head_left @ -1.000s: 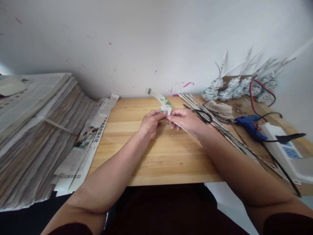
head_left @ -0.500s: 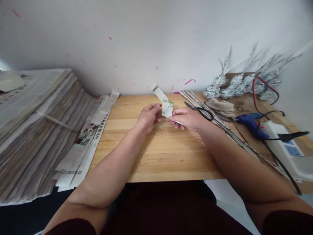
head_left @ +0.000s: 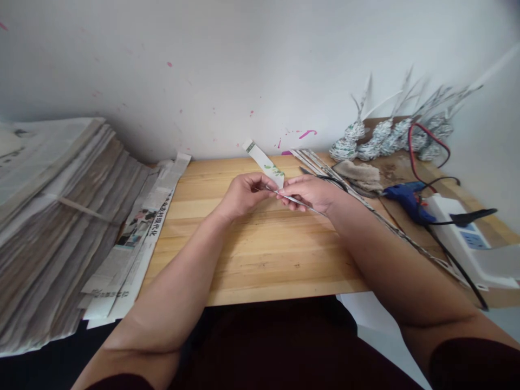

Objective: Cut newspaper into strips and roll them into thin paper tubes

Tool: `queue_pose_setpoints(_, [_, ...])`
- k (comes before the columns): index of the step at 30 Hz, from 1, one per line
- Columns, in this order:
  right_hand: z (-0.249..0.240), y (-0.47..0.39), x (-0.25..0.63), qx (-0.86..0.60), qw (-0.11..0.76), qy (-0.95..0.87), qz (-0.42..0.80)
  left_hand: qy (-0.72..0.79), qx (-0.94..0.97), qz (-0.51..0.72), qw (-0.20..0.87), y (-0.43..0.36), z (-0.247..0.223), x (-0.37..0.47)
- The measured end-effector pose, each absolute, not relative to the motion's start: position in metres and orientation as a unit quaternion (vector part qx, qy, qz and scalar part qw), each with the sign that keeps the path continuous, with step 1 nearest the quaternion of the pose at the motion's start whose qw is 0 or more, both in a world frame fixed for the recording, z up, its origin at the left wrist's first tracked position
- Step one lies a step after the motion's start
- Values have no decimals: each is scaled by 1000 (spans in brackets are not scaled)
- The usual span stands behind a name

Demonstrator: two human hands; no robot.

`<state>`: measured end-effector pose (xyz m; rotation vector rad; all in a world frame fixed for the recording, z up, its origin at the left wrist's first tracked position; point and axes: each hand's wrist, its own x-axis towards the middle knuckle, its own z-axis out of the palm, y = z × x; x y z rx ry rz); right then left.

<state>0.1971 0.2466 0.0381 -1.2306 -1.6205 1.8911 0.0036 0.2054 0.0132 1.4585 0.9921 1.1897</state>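
Observation:
A white paper strip (head_left: 264, 164) with green leaf prints slants up and to the left from between my hands, over the wooden table (head_left: 260, 260). My left hand (head_left: 248, 194) pinches its lower end near a thin rolled part. My right hand (head_left: 303, 193) has its fingers closed on the same strip, close beside the left fingertips. From there the rolled part runs as a thin stick (head_left: 300, 205) down and to the right, under my right palm. Part of the roll is hidden by my fingers.
Stacked newspapers (head_left: 60, 216) and loose strips (head_left: 142, 233) lie left. At right are thin paper sticks (head_left: 365, 208), dark-handled scissors (head_left: 333, 180), a cloth (head_left: 359, 175), a blue glue gun (head_left: 408, 201), a power strip (head_left: 457, 225) and woven paper pieces (head_left: 382, 141) by the wall.
My left fingers have moved right and now pinch the strip beside my right hand. Less of the flat strip shows, and the thin rolled part is more visible. The view has shifted slightly.

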Motion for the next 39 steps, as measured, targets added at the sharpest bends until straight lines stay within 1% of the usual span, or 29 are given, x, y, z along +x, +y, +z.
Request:
queue_pose_setpoints(13, [41, 243, 197, -445, 179, -582, 657, 413, 604, 511, 451, 208, 8, 4])
queue_pose_setpoints(17, [41, 241, 197, -440, 194, -586, 652, 427, 617, 497, 435, 206, 9, 5])
queue_pose_setpoints(24, [41, 238, 194, -450, 216, -613, 612, 443, 670, 471, 364, 207, 5, 6])
queue_pose_setpoints(29, [40, 238, 196, -443, 212, -621, 611, 453, 685, 448, 354, 210, 2, 4])
queue_pose_setpoints(34, [38, 238, 197, -434, 218, -626, 610, 450, 695, 424, 366, 209, 3, 1])
queue_pose_setpoints(39, [37, 237, 194, -441, 224, -641, 587, 469, 707, 414, 331, 206, 5, 4])
